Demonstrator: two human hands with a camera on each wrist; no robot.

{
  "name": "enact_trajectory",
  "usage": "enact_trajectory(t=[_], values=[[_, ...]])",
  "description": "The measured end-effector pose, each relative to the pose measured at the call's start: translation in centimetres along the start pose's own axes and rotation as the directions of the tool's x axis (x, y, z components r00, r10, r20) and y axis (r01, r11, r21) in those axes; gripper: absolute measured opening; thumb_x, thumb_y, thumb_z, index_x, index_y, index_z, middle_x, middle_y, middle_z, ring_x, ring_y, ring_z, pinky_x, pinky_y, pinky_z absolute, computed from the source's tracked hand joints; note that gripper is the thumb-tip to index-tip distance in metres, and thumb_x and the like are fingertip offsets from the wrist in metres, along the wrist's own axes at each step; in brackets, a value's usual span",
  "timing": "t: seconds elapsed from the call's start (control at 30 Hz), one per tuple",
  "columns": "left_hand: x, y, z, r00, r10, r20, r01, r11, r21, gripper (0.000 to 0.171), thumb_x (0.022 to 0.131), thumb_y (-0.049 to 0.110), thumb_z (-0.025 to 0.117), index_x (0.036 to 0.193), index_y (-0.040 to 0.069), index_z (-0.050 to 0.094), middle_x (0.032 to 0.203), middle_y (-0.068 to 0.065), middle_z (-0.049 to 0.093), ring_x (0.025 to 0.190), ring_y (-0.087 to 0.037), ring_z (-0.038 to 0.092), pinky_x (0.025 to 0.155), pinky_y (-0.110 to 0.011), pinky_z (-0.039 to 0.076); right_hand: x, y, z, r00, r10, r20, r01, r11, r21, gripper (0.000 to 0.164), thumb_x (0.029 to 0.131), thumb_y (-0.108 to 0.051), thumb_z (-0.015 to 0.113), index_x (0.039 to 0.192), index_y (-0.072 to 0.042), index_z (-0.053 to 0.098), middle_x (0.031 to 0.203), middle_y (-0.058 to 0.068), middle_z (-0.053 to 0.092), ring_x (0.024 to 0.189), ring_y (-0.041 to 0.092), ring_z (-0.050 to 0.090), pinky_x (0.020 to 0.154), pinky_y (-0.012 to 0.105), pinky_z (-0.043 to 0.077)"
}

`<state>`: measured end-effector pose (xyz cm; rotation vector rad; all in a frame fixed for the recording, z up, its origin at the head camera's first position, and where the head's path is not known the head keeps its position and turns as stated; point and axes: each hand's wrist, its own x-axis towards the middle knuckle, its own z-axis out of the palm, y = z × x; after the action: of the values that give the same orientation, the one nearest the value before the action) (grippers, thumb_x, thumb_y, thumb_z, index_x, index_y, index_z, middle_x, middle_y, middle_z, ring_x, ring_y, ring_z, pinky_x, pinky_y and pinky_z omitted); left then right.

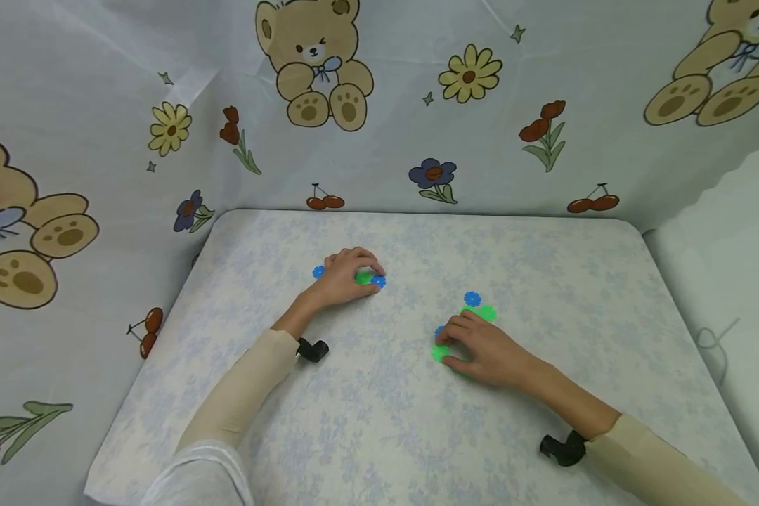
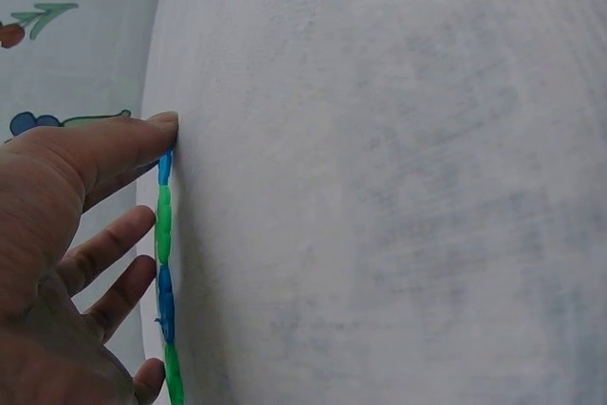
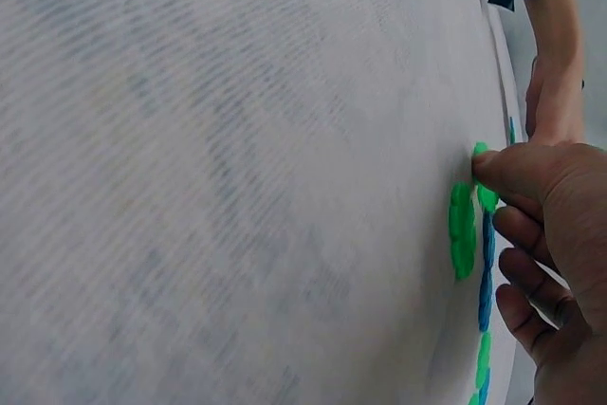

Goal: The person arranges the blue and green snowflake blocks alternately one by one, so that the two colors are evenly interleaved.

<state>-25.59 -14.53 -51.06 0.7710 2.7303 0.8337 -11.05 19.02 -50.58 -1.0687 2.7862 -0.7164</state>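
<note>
Had a bear-and-daisy sheet (image 1: 386,151) hung up behind a pale blue-patterned tabletop (image 1: 367,422), and saw little scalloped discs lying low on top in two bunches. Looked like a light thumb-and-finger hold with the left hand (image 1: 351,276), half closed into a C, on the front blue disc (image 1: 379,281), right beside an inner green disc (image 1: 363,278). Spotted a rear blue disc (image 1: 318,272) too, poking out past the back of the knuckles. With the right hand (image 1: 483,349), curled about as much, seemed to be pinching the near green disc (image 1: 440,353), close to a half-hidden blue disc (image 1: 439,331). Saw a far blue disc (image 1: 472,299) and an outer green disc (image 1: 488,313) just beyond that hand. Couldn't tell how firm either pinch was, or whether any pieces were joined. Called for a soft touch, judging by such thin edges: best done with thumb and finger on the rim, wrist low, disc flat to the cloth. Also paid to keep the spare fingers light, being so near the other pieces in both wrist views. Would've been easy to drag a neighbour along otherwise.
</note>
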Motion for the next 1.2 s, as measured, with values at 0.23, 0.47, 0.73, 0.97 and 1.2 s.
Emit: enact_trajectory(t=[0.23,0.47,0.73,0.97,1.2], values=[[0.3,0.1,0.1,1.000,0.014,-0.008,-0.014,1.000,-0.001,0.027,0.098,0.038,0.080,0.124,0.031,0.077,0.151,-0.001,0.057,0.142,-0.034,0.047,0.120,-0.068,0.019,1.2,-0.7,0.2,0.999,-0.004,-0.054,0.001,0.999,-0.050,0.022,0.094,-0.025,0.084,0.113,-0.021,0.073,0.111,-0.010,0.070,0.106,0.011,0.055,0.095,0.038,0.051],[0.3,0.0,0.2,1.000,0.009,-0.009,-0.010,1.000,-0.011,0.027,0.097,0.036,0.082,0.123,0.031,0.077,0.150,-0.001,0.057,0.142,-0.034,0.047,0.121,-0.069,0.017,2.7,-1.2,0.4,0.996,-0.002,-0.089,-0.004,0.998,-0.070,0.022,0.093,-0.025,0.086,0.110,-0.018,0.074,0.108,-0.006,0.072,0.106,0.015,0.055,0.094,0.039,0.050],[0.3,-0.2,0.2,1.000,0.009,-0.014,-0.009,1.000,0.005,0.026,0.098,0.039,0.080,0.123,0.033,0.077,0.150,0.001,0.057,0.143,-0.032,0.047,0.122,-0.068,0.018,4.7,-1.0,0.6,0.997,0.027,-0.069,-0.033,0.996,-0.089,0.025,0.093,-0.027,0.086,0.112,-0.016,0.074,0.112,-0.003,0.073,0.109,0.021,0.061,0.096,0.042,0.053],[0.2,0.0,0.0,1.000,0.010,-0.016,-0.010,1.000,-0.003,0.026,0.098,0.037,0.080,0.123,0.031,0.077,0.149,0.000,0.058,0.142,-0.032,0.047,0.122,-0.068,0.018,6.0,-0.6,0.5,0.997,0.060,-0.057,-0.065,0.994,-0.091,0.027,0.095,-0.029,0.083,0.116,-0.015,0.072,0.116,0.000,0.074,0.112,0.022,0.062,0.100,0.045,0.055],[0.0,-0.4,0.0,1.000,-0.006,-0.006,0.006,1.000,0.003,0.026,0.099,0.039,0.079,0.124,0.033,0.076,0.150,0.001,0.057,0.142,-0.031,0.047,0.123,-0.067,0.017,7.1,-0.3,0.9,0.995,0.076,-0.060,-0.080,0.995,-0.066,0.028,0.097,-0.027,0.081,0.118,-0.013,0.071,0.120,0.002,0.074,0.115,0.023,0.063,0.101,0.044,0.055]])
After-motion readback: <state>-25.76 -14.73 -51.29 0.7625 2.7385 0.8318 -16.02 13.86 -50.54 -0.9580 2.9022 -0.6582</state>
